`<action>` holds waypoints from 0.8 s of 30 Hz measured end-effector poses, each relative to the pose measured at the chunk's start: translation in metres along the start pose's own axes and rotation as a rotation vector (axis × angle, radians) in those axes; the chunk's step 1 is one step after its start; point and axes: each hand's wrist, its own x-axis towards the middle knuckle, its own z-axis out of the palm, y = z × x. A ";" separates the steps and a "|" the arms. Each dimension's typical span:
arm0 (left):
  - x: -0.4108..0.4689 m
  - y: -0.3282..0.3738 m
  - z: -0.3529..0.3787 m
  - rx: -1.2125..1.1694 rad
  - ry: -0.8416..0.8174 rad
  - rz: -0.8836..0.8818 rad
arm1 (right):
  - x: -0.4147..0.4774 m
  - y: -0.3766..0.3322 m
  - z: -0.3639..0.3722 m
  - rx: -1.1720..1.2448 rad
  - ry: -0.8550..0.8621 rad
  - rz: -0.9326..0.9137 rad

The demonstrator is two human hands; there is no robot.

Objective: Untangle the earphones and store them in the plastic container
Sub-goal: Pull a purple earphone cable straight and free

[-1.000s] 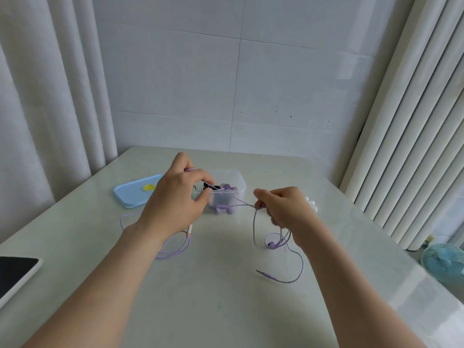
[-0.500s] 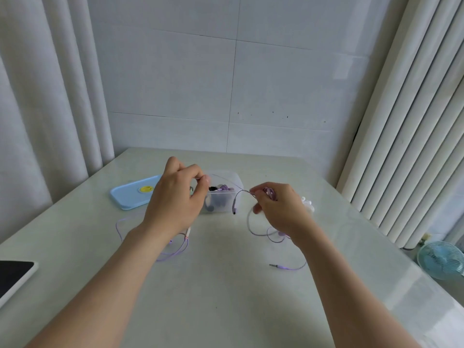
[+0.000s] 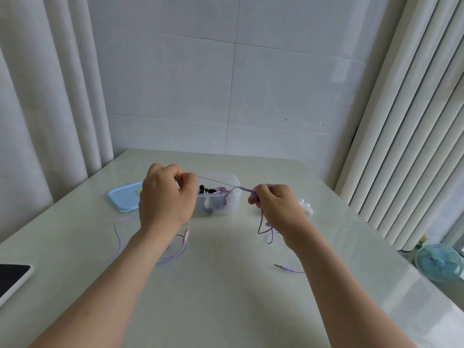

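Head view looks down on a pale table [image 3: 226, 302] where both forearms reach out from the near edge. The left grip [image 3: 167, 197] is curled, thumb and forefinger pinching the purple cord of the earphones [image 3: 251, 194] in front of the container [image 3: 232, 208]. The right grip [image 3: 276, 207] is curled too, its fingertips pinching a small purple clump of the same cord. Between the two a thin strand runs taut, crossing above the container's open top. From under the left grip the cord drops past an inline remote [image 3: 185, 236] and lies in loose loops on the table, one wide loop spreading out to the left. Below the right grip more cord hangs in small loops, and the jack plug [image 3: 278, 266] lies on the table nearer the camera, partly hidden by the right forearm. The container is clear, stands at mid-table just beyond the hands, and holds dark and purple items that are too small to tell apart. Its blue lid [image 3: 124, 199] lies flat to the left, touching or just beside it. A white object [image 3: 306, 207] sits right of the right grip. A dark screen [image 3: 12, 275] lies at the near left edge, and a fan [image 3: 438, 262] stands on the floor at right.
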 end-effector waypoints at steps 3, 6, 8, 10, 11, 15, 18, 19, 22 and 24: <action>0.000 -0.001 0.001 -0.020 0.002 -0.027 | -0.004 -0.002 -0.002 0.028 -0.044 0.001; -0.001 0.003 0.002 -0.114 0.001 -0.084 | -0.004 0.002 -0.003 -0.049 -0.082 0.028; -0.004 0.008 0.003 -0.159 0.001 -0.090 | -0.004 0.003 -0.002 -0.059 -0.109 0.069; -0.004 0.010 0.005 -0.234 -0.031 -0.166 | -0.005 0.002 0.000 0.007 -0.167 0.093; -0.004 0.011 0.006 -0.300 -0.060 -0.239 | -0.005 0.001 0.000 0.065 -0.212 0.107; -0.003 0.018 0.008 -0.635 -0.248 -0.537 | -0.002 -0.002 0.000 0.318 -0.360 0.240; -0.008 0.025 0.006 -0.658 -0.431 -0.515 | -0.004 -0.003 0.000 0.330 -0.396 0.204; -0.010 0.026 0.005 -0.643 -0.482 -0.477 | -0.005 -0.002 0.000 0.302 -0.381 0.159; -0.017 0.028 0.003 -0.599 -0.592 -0.357 | -0.009 -0.002 0.003 0.179 -0.339 -0.002; -0.020 0.030 0.002 -0.572 -0.613 -0.288 | -0.012 -0.004 0.005 0.087 -0.334 -0.101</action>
